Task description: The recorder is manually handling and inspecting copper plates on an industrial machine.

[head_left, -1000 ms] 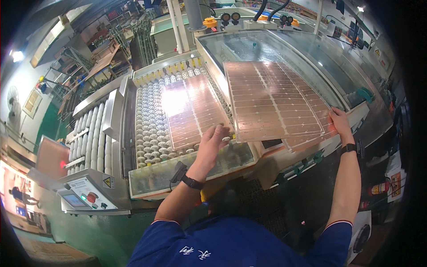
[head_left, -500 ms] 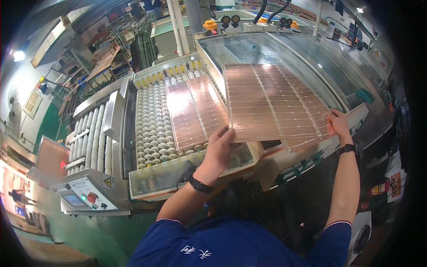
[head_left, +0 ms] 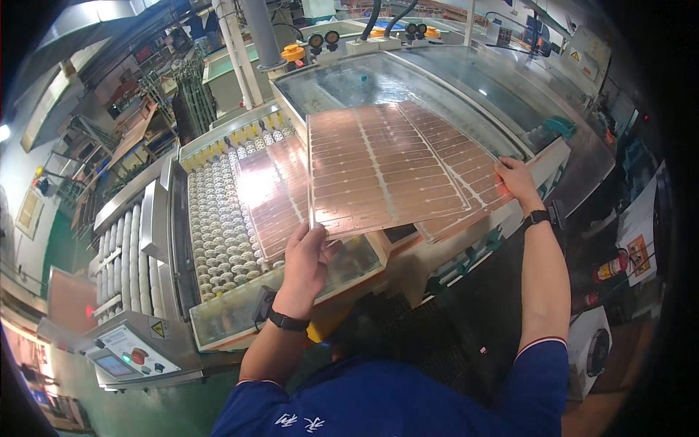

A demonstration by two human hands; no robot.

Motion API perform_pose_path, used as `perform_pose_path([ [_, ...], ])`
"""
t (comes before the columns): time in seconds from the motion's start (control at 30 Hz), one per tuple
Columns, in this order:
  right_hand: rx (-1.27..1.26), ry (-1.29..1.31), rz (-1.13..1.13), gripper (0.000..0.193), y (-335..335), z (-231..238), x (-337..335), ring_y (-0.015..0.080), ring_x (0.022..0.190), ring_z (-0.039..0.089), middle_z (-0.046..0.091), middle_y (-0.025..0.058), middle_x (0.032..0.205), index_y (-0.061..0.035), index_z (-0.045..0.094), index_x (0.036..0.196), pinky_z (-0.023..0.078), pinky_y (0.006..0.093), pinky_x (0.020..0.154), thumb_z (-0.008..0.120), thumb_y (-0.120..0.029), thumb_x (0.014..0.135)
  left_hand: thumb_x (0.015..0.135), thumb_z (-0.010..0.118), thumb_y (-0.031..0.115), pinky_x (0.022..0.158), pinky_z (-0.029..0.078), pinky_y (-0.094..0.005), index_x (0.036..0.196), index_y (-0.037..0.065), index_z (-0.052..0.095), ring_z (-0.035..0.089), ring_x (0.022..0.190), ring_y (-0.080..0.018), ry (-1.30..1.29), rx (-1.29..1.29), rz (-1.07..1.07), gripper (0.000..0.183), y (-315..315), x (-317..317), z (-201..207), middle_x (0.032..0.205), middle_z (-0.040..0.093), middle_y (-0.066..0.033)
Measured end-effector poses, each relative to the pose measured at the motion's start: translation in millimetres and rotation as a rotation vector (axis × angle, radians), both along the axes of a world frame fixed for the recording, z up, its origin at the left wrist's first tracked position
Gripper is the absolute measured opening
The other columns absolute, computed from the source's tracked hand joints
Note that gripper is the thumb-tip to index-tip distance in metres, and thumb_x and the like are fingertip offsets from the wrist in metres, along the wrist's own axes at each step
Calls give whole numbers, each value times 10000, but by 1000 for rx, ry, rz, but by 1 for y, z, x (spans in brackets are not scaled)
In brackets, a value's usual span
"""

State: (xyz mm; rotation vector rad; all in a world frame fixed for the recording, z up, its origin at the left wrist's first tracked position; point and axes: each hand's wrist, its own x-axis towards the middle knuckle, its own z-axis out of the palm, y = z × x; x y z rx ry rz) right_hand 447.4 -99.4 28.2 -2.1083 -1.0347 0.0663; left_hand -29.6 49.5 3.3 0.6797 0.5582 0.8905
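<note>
Two overlapping copper-coloured panels with rows of thin pale lines are tilted over the machine. At the lower left corner of the upper copper panel (head_left: 378,164), my left hand (head_left: 306,255) is closed in a pinch, thumb on top. My right hand (head_left: 517,186) grips the right edge of the lower copper panel (head_left: 455,156), which sticks out beyond the upper one. Most of the lower panel is hidden. A third copper panel (head_left: 273,193) lies flat on the white roller wheels (head_left: 215,218), partly covered by the upper panel.
Behind the panels is the machine's glassy cover (head_left: 364,80). To the left stand a bank of long white rollers (head_left: 131,255) and a control box (head_left: 131,353) with a screen and red button. A fire extinguisher (head_left: 610,269) is at the right.
The upper panel has slid left over the lower one, so more of the lower panel shows at the right. It covers more of the panel on the rollers. The whole view has shifted.
</note>
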Motion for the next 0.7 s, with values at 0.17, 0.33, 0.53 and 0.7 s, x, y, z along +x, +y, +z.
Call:
perform_pose_path([
  [0.17,-56,29,5,490,-5,0,10,209,755,661,707,123,807,69,641,1207,497,326,729,652,-306,894,971,503,45,672,525,-321,1022,33,552,604,704,-146,-4,-46,21,72,-1,0,1,869,618,-49],
  [0.33,-65,53,-27,508,2,2,0,244,850,683,729,149,923,64,640,1217,504,345,796,654,-321,885,953,452,-24,678,531,-308,1187,-21,553,599,697,-170,-58,-86,103,255,-2,-1,9,907,636,-78],
  [0.53,-66,42,0,502,-2,-10,22,244,895,679,727,160,977,67,636,1221,497,342,826,651,-315,896,976,463,1,640,513,-286,1164,-3,570,555,666,-137,-14,-34,226,216,57,-71,-20,857,606,-43],
  [0.7,-58,119,27,472,-3,-14,30,171,794,637,706,102,899,76,637,1210,487,305,744,652,-285,907,997,476,28,685,539,-297,1170,19,584,636,794,-158,121,-16,532,204,101,-157,-35,934,651,-45],
])
